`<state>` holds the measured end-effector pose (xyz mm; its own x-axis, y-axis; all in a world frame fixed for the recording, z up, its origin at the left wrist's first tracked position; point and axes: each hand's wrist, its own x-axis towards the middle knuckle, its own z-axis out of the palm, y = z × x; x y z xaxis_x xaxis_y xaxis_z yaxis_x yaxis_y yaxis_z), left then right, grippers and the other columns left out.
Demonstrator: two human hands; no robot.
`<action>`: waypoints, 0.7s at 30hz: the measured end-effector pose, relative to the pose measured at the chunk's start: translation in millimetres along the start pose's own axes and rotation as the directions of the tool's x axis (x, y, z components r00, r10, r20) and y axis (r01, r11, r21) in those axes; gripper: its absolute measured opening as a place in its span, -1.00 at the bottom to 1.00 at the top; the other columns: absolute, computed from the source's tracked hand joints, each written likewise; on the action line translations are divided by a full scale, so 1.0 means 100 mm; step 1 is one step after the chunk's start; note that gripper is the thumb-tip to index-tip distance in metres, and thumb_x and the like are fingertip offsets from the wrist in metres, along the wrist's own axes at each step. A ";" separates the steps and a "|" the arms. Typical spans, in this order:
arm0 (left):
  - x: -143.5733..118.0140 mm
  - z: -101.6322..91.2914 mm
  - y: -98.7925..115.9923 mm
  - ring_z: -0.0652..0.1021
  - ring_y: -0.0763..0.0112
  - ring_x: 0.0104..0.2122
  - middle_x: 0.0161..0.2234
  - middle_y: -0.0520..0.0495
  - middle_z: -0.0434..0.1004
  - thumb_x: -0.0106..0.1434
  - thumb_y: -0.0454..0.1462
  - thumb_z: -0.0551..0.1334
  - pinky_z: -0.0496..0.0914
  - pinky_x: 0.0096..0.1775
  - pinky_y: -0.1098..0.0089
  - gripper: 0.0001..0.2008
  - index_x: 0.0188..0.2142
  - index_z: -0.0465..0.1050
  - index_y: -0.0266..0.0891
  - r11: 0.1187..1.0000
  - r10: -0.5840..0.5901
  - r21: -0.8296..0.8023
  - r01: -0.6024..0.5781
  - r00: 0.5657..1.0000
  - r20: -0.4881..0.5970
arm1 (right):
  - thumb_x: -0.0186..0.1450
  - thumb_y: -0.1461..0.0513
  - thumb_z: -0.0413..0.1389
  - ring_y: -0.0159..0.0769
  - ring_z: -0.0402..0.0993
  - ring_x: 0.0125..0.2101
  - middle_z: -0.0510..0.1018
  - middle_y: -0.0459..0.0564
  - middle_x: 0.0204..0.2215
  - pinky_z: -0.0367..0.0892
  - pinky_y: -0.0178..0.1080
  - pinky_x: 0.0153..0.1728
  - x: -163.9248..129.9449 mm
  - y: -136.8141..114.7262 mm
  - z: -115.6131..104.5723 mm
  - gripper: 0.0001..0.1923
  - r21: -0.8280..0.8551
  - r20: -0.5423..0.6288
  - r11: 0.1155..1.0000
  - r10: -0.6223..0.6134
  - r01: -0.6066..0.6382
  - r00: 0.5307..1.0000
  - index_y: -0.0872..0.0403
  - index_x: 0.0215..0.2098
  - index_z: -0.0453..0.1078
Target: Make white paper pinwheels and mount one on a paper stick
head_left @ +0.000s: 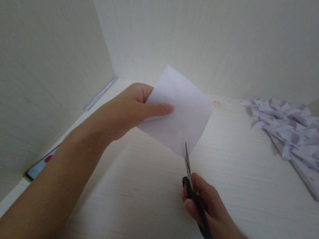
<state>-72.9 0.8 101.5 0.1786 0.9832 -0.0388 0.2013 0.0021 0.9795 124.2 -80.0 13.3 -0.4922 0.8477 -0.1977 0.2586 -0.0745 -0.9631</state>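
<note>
My left hand [145, 109] grips a white sheet of paper [182, 107] by its left side, thumb flat on the front and the other fingers hidden behind. The sheet is roughly square and is held up above the table, tilted. In my right hand [208, 210] is a pair of scissors [189, 172] with black handles, fingers wrapped round the loops. The blades point up and to the left, their tips at the paper's lower right corner. Whether the blades have cut into the sheet I cannot tell.
Folded white paper pieces with rolled paper sticks [295, 135] lie in a pile at the right. A thin strip of folded paper [101, 93] rests along the left wall, and a phone [40, 166] lies partly behind my left forearm. Pale walls [208, 33] enclose the white table [139, 198].
</note>
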 end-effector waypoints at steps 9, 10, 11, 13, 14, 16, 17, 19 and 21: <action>0.00 0.00 0.00 0.53 0.20 -0.35 -0.50 0.01 0.50 -0.07 -0.24 0.19 0.45 -0.42 0.30 -0.76 -0.38 0.45 -0.30 0.998 0.023 0.064 -0.019 0.997 -0.068 | 0.14 0.08 -0.02 -0.45 0.07 -0.56 0.14 -0.16 -0.58 0.06 -0.37 -0.58 0.00 0.01 0.01 -0.75 -0.036 -0.004 0.999 0.020 -0.021 1.000 0.07 -0.52 0.08; 0.00 0.00 0.00 0.53 0.21 -0.36 -0.50 0.02 0.50 -0.07 -0.24 0.19 0.45 -0.43 0.31 -0.76 -0.38 0.45 -0.30 0.998 0.022 0.064 -0.018 0.997 -0.068 | 0.14 0.09 -0.02 -0.45 0.07 -0.56 0.14 -0.16 -0.58 0.06 -0.37 -0.58 -0.01 0.01 0.01 -0.76 -0.041 -0.002 0.999 0.016 -0.016 1.000 0.07 -0.52 0.08; 0.00 0.00 0.00 0.53 0.21 -0.37 -0.51 0.02 0.50 -0.07 -0.23 0.19 0.45 -0.43 0.31 -0.77 -0.40 0.46 -0.31 0.998 0.020 0.061 -0.016 0.998 -0.062 | 0.14 0.10 -0.02 -0.45 0.07 -0.56 0.14 -0.16 -0.58 0.06 -0.37 -0.58 0.00 0.02 0.01 -0.77 -0.041 -0.001 0.999 0.011 -0.011 1.000 0.07 -0.52 0.08; 0.00 0.00 0.00 0.53 0.23 -0.39 -0.52 0.02 0.50 -0.08 -0.22 0.20 0.45 -0.44 0.31 -0.78 -0.42 0.46 -0.30 0.999 0.008 0.051 -0.006 0.999 -0.041 | 0.14 0.11 -0.01 -0.45 0.06 -0.56 0.14 -0.17 -0.59 0.05 -0.37 -0.58 0.00 0.01 0.00 -0.77 -0.037 0.005 0.999 0.009 -0.008 1.000 0.07 -0.53 0.08; 0.00 0.00 0.00 0.53 0.23 -0.39 -0.53 0.03 0.50 -0.08 -0.22 0.20 0.45 -0.44 0.32 -0.79 -0.43 0.46 -0.30 0.999 0.002 0.047 -0.001 0.999 -0.033 | 0.13 0.11 -0.01 -0.45 0.05 -0.56 0.14 -0.17 -0.59 0.04 -0.37 -0.59 0.00 0.01 0.00 -0.77 -0.033 0.008 0.999 0.009 -0.009 1.000 0.07 -0.53 0.07; 0.00 0.00 0.00 0.53 0.24 -0.40 -0.53 0.03 0.50 -0.08 -0.22 0.20 0.45 -0.44 0.32 -0.80 -0.45 0.46 -0.29 0.999 -0.004 0.040 0.005 1.000 -0.021 | 0.13 0.11 -0.01 -0.45 0.05 -0.56 0.13 -0.17 -0.59 0.03 -0.37 -0.59 0.01 0.00 0.01 -0.77 -0.035 0.010 0.999 0.012 -0.012 1.000 0.07 -0.54 0.07; 0.01 0.00 0.00 0.53 0.25 -0.40 -0.53 0.03 0.50 -0.08 -0.22 0.20 0.45 -0.44 0.32 -0.80 -0.45 0.46 -0.29 0.999 -0.004 0.037 0.005 1.000 -0.021 | 0.13 0.11 -0.01 -0.45 0.04 -0.56 0.13 -0.17 -0.59 0.03 -0.37 -0.59 0.01 0.00 0.00 -0.76 -0.042 0.008 0.999 0.011 -0.010 1.000 0.07 -0.54 0.07; 0.01 0.00 0.00 0.53 0.26 -0.42 -0.55 0.04 0.49 -0.08 -0.23 0.20 0.45 -0.44 0.32 -0.82 -0.47 0.46 -0.29 1.000 0.000 0.029 0.001 1.000 -0.023 | 0.13 0.09 -0.02 -0.45 0.04 -0.56 0.13 -0.17 -0.59 0.03 -0.37 -0.59 0.01 0.00 0.00 -0.75 -0.054 0.003 0.998 0.010 -0.010 1.000 0.07 -0.55 0.06; 0.01 0.00 0.00 0.53 0.27 -0.44 -0.57 0.05 0.48 -0.09 -0.23 0.21 0.45 -0.45 0.32 -0.83 -0.50 0.45 -0.29 1.000 0.002 0.023 -0.002 1.000 -0.026 | 0.13 0.07 -0.02 -0.45 0.04 -0.56 0.13 -0.17 -0.60 0.02 -0.37 -0.60 0.01 0.00 0.00 -0.73 -0.056 0.008 0.998 0.013 -0.012 1.000 0.07 -0.55 0.05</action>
<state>-73.0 1.9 101.5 0.1541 0.9876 -0.0312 0.2234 -0.0040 0.9747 123.5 -78.9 13.0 -0.4956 0.8424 -0.2116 0.3104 -0.0557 -0.9490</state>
